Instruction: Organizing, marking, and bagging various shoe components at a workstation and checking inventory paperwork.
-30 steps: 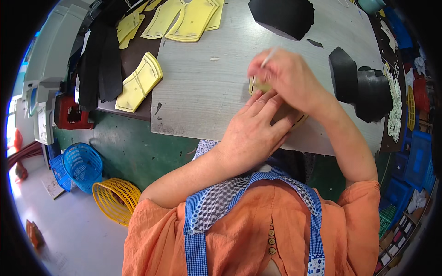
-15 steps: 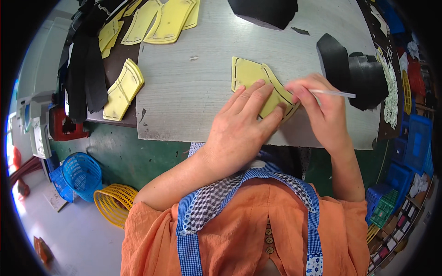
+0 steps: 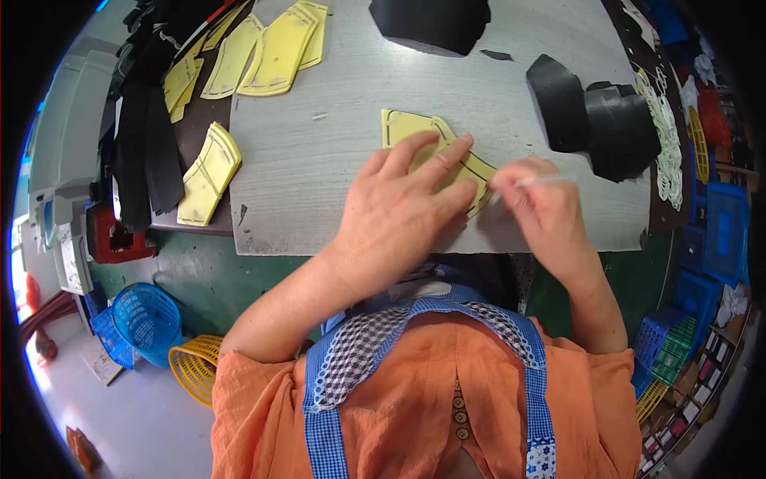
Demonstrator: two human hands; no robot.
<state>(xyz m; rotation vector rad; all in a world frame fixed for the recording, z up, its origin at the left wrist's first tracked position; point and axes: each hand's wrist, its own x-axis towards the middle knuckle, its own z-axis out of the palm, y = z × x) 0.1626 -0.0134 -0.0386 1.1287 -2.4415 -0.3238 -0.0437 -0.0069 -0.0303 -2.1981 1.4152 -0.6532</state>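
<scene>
A curved yellow template (image 3: 405, 125) with dark slot lines lies on the grey board near its front edge. Over it rests my left hand (image 3: 395, 211), fingers spread and partly bent, covering much of the piece. Pinched in my right hand (image 3: 546, 215) is a thin whitish pen-like stick (image 3: 556, 180), blurred by motion. The stick's tip is at the template's right end, hidden by the fingers.
More yellow templates (image 3: 279, 52) lie at the back left, and a small stack (image 3: 209, 176) at the board's left edge. Black sheet pieces (image 3: 558, 104) lie right and at the back (image 3: 431, 24). White cords (image 3: 669, 152) hang at right. Plastic baskets (image 3: 144, 323) stand below left.
The template appears turned slightly, and my left hand's fingers have lifted and bent. My right hand has tilted and drawn closer to the template's right end with the stick.
</scene>
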